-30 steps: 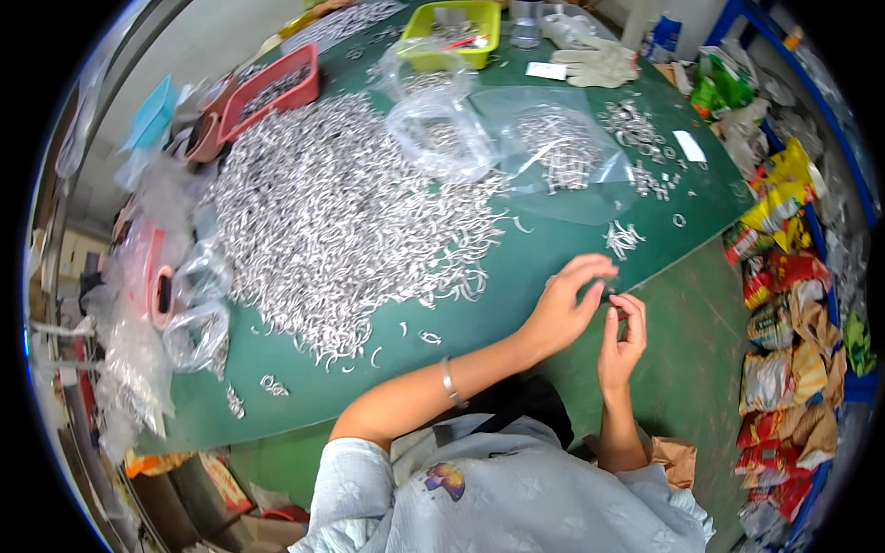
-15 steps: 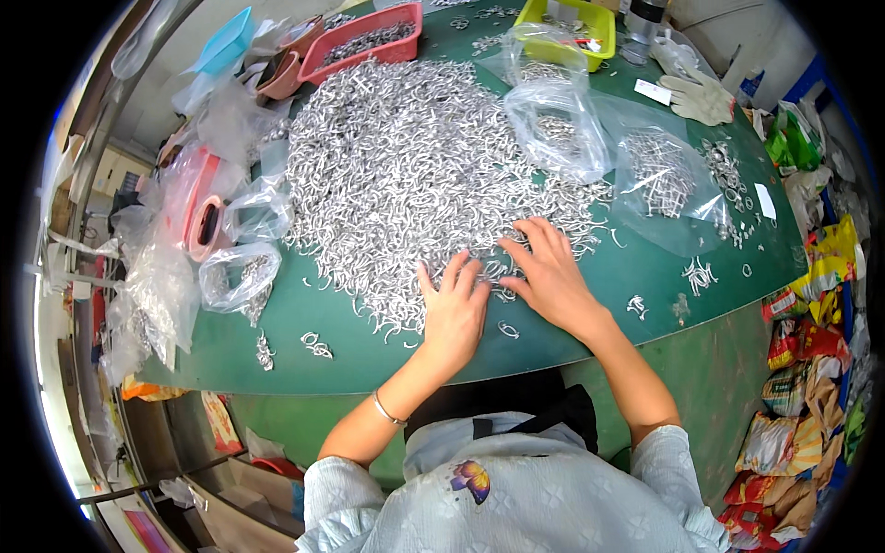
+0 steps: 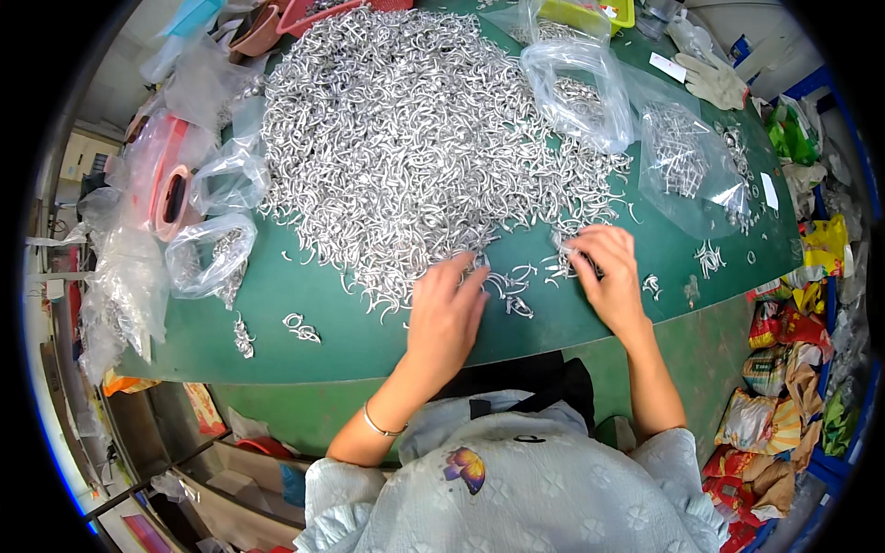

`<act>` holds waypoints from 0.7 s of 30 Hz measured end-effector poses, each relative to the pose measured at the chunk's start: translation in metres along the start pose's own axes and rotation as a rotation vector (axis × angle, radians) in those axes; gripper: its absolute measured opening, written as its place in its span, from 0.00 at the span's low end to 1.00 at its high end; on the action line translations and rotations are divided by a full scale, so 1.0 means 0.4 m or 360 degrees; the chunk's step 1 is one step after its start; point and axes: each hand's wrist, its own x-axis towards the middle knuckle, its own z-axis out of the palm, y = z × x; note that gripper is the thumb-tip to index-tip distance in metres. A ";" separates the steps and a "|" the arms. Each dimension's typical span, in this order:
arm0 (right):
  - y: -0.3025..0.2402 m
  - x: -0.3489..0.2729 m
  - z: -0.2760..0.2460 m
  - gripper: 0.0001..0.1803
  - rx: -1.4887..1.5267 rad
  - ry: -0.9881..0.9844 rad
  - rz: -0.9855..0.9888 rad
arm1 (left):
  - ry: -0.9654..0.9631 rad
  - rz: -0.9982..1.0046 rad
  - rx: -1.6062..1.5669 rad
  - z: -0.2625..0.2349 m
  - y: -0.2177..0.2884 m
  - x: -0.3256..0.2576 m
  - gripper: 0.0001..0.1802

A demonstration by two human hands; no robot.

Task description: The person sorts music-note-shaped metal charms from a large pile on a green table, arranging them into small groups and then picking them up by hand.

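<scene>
Heap of curved metal pieces on a green table.
Left hand sits at the heap's near edge, right hand curls over stray pieces just beside it; whether either pinches one, I cannot tell.

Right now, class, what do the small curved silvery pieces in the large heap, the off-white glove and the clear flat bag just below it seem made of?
Small curved silvery pieces: probably metal, shiny; bright highlights, though coated plastic is possible.
Off-white glove: apparently fabric, perhaps knitted, matte; no shine.
Clear flat bag: likely plastic film, glossy; see-through, with reflections.
</scene>
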 end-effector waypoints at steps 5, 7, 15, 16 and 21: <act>-0.011 -0.001 -0.006 0.07 -0.0154 0.0234 0.0211 | -0.0090 0.0050 0.0092 0.031 -0.018 -0.025 0.12; -0.006 -0.013 -0.006 0.08 -0.0199 0.0280 0.0164 | -0.0003 0.0015 0.0055 0.025 -0.023 -0.025 0.10; -0.092 -0.011 0.043 0.12 -0.0114 0.0008 0.0014 | -0.0119 0.0011 -0.0088 0.051 0.034 -0.025 0.16; -0.098 -0.005 0.055 0.11 -0.0156 -0.0050 -0.0025 | -0.0140 0.0025 -0.0086 0.058 0.033 -0.025 0.17; -0.074 -0.020 0.058 0.08 -0.0192 0.0030 0.0011 | -0.0021 -0.0010 -0.0007 0.031 0.000 -0.038 0.11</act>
